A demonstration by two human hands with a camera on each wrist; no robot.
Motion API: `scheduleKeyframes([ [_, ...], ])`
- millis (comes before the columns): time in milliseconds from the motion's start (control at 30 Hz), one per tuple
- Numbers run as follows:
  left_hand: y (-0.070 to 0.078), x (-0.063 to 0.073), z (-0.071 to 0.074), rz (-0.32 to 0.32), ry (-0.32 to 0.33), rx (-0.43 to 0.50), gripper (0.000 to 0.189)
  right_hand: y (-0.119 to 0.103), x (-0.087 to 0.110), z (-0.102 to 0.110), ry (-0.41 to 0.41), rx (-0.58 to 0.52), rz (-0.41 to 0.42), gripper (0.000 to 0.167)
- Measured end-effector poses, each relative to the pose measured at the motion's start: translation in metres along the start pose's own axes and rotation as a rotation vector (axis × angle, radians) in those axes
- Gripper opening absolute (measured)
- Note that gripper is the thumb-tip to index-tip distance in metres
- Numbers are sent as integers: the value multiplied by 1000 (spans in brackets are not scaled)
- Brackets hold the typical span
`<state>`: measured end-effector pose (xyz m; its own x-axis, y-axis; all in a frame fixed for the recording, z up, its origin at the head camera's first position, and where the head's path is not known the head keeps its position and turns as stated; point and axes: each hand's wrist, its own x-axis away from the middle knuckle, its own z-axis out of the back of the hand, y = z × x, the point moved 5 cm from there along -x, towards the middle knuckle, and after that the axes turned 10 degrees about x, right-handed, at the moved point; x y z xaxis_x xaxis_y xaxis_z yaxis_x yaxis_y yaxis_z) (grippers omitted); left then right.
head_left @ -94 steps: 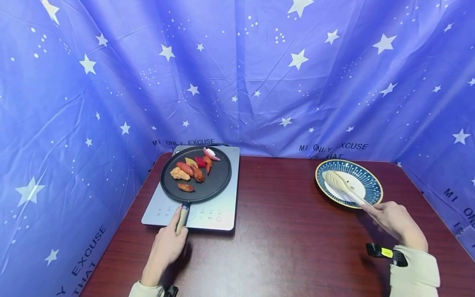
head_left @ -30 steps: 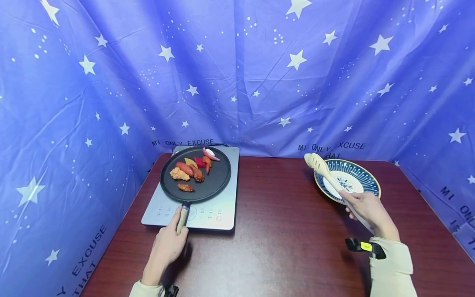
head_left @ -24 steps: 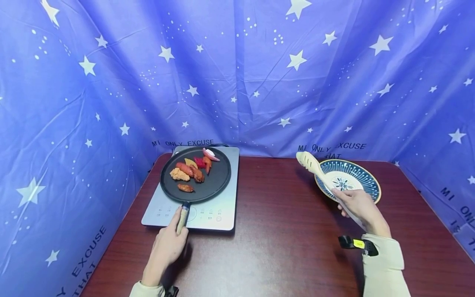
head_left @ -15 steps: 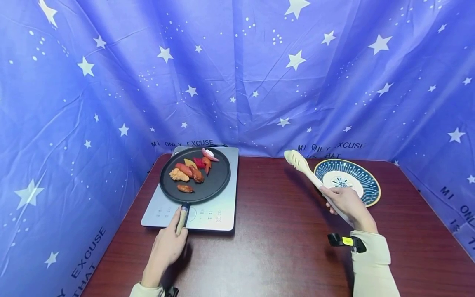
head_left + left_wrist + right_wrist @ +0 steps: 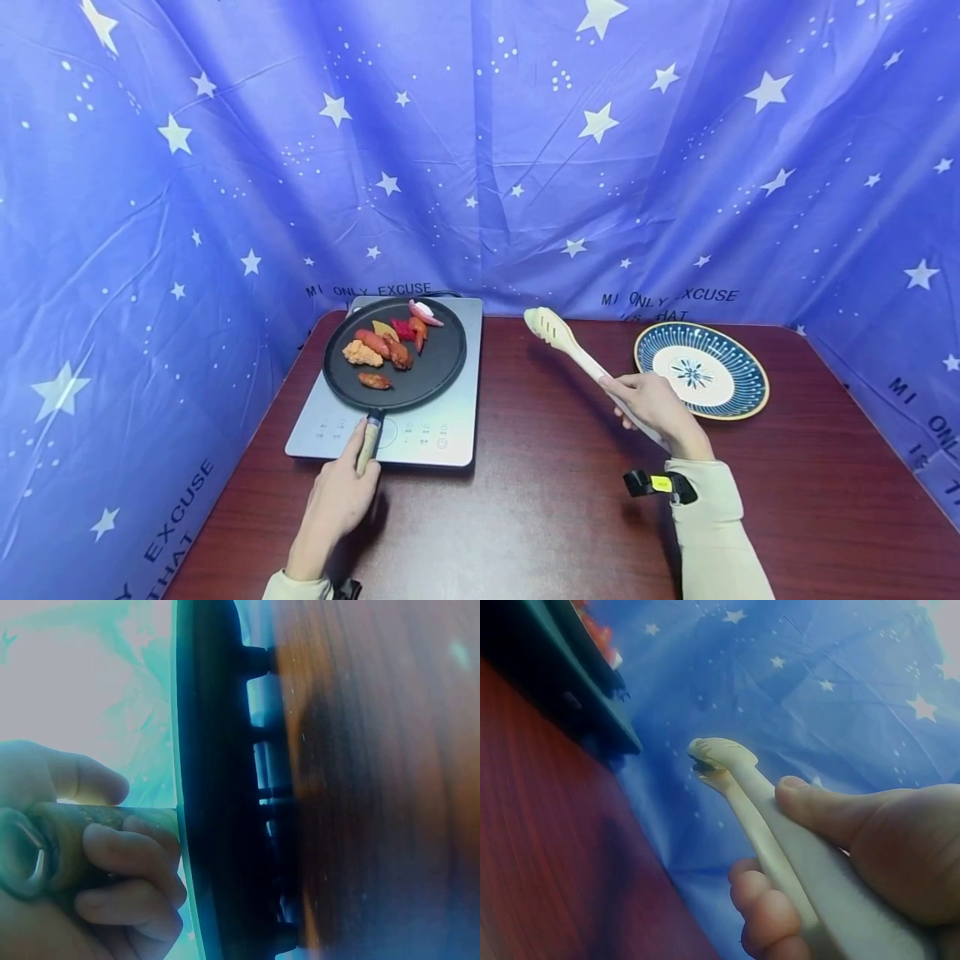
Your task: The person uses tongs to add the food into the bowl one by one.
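Note:
My left hand (image 5: 341, 496) grips the handle (image 5: 368, 443) of a round black frying pan (image 5: 438, 371). In the left wrist view, curled fingers (image 5: 135, 855) wrap round that handle. The pan holds several food pieces, among them a sausage (image 5: 372, 339), a fried nugget (image 5: 363, 352) and a small brown piece (image 5: 375, 380). My right hand (image 5: 660, 408) holds cream tongs (image 5: 577, 350) above the table, between pan and plate. Thumb and fingers squeeze both arms in the right wrist view; a small dark greenish patch shows between the tong tips, too unclear to name.
The pan sits on a silver induction cooktop (image 5: 450, 417) at the left. A blue-patterned plate (image 5: 738, 383) with a yellow rim stands at the right on the brown table (image 5: 525, 500). A blue star-print curtain (image 5: 480, 167) closes off the back and sides.
The tongs have risen from over the plate and moved left with my right hand, ending between plate and cooktop. My left hand, the pan and its food have stayed put.

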<state>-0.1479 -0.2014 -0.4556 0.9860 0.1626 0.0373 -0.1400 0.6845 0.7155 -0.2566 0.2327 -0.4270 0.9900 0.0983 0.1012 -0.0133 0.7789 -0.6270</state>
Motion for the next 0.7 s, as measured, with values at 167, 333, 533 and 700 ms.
scheduleKeyframes([
  [167,0,0,0,4,0,-4,68,-14,-4,-10,-21,-18,33,50],
  [333,0,0,-1,11,-2,1,68,-30,-6,-17,-28,-10,70,45],
  [533,-1,0,-1,15,-1,5,68,-47,-7,-24,-31,49,147,40],
  [700,-1,-1,0,12,0,6,68,-59,-7,-30,-44,68,189,38],
])
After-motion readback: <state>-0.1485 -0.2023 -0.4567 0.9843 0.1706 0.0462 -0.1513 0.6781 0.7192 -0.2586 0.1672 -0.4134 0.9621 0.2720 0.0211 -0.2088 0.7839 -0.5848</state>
